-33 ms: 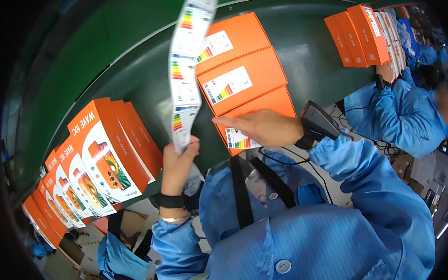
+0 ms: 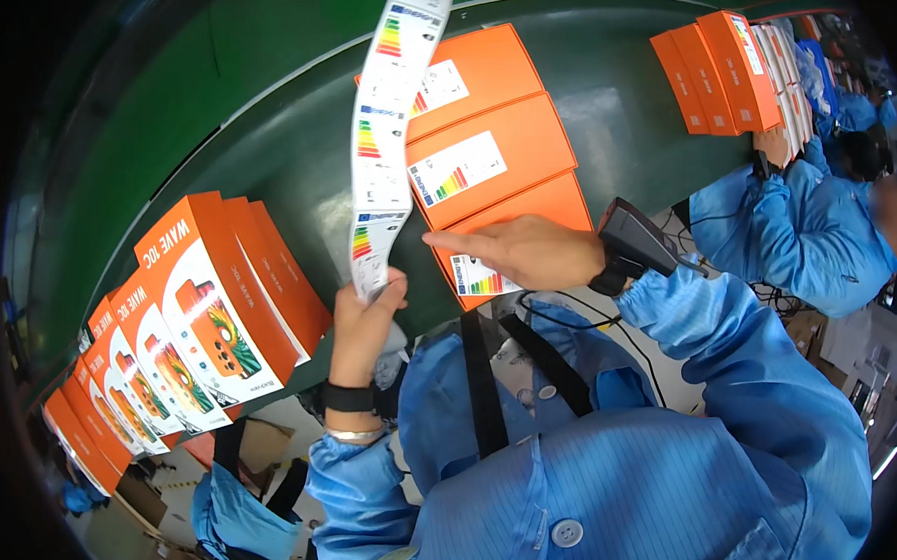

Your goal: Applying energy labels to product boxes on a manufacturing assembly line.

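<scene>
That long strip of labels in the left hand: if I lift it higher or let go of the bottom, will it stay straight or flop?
Probably floppy: the label strip already curves along its length above the left hand, which pinches only its lower end. It looks thin and light, so it would likely sway or fold over. Its glossy backing may slip through a loose pinch.

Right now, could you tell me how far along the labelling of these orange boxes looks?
Done: the two upper flat boxes each carry a label. In hand: the right hand lies on the nearest flat box, over its label, while the left hand holds up the label strip. Possibly left: the upright boxes standing to the left; no such label shows on their visible faces.
</scene>
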`<action>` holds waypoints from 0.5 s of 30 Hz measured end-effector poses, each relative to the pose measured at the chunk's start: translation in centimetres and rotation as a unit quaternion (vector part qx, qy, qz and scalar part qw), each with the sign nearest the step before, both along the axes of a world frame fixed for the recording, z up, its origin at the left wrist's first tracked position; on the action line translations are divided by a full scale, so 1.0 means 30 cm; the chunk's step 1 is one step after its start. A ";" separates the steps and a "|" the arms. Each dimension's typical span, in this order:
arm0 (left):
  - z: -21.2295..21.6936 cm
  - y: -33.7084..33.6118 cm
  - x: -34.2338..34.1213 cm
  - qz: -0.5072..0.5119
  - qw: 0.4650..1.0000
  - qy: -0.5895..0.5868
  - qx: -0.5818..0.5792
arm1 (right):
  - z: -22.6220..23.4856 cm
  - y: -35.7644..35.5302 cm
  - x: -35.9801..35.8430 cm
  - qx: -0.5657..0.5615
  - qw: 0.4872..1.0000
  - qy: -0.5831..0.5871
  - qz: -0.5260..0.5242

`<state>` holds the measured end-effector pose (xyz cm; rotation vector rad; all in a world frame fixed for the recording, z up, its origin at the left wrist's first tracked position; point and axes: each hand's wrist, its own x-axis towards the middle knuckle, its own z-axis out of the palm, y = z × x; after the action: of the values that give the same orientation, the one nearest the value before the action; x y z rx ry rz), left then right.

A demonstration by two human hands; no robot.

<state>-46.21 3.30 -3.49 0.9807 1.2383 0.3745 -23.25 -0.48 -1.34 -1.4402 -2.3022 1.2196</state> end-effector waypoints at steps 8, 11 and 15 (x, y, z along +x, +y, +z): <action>-0.143 -0.030 0.069 0.029 0.986 -0.124 -0.109 | -0.044 0.053 -0.019 0.010 0.999 -0.032 0.031; -0.158 -0.025 0.069 0.032 0.984 -0.115 -0.129 | -0.040 0.060 -0.021 0.033 0.999 -0.015 0.022; -0.170 -0.029 0.061 0.041 0.980 -0.150 -0.125 | -0.016 0.080 -0.021 -0.043 0.997 -0.043 0.044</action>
<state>-44.37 2.42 -8.59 0.6330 1.0239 0.4037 -23.89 1.93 -1.82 -1.4621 -2.4216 1.3193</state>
